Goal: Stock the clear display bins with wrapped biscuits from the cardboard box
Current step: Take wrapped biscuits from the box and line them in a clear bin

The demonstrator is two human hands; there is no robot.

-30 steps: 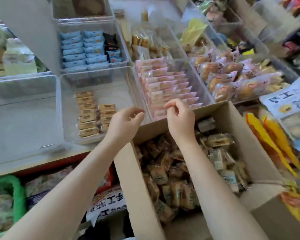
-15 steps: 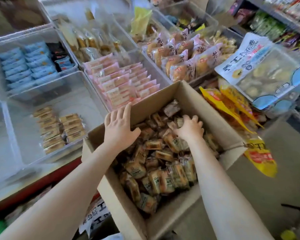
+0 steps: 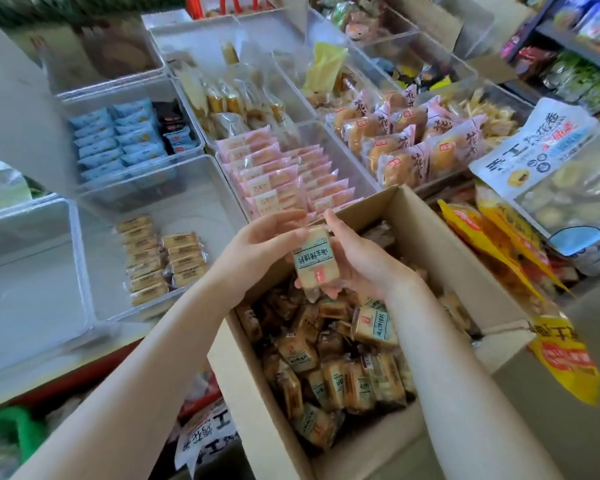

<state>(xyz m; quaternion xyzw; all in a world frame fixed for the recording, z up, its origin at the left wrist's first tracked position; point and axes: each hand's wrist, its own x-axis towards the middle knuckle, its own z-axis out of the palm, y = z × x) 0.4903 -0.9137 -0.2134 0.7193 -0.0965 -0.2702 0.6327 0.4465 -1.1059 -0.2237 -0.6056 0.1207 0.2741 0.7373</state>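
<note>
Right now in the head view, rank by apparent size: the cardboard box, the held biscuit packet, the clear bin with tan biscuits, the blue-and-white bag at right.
1. cardboard box
2. clear bin and blue-and-white bag: look alike, bag cut off at the edge, so unranked
3. held biscuit packet, smallest, though nearest the camera

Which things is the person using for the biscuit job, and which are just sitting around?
For the job: wrapped biscuit held by left hand and right hand; cardboard box; clear bin with biscuit rows.

Just sitting: pink packets; blue packets; yellow bags.
</note>
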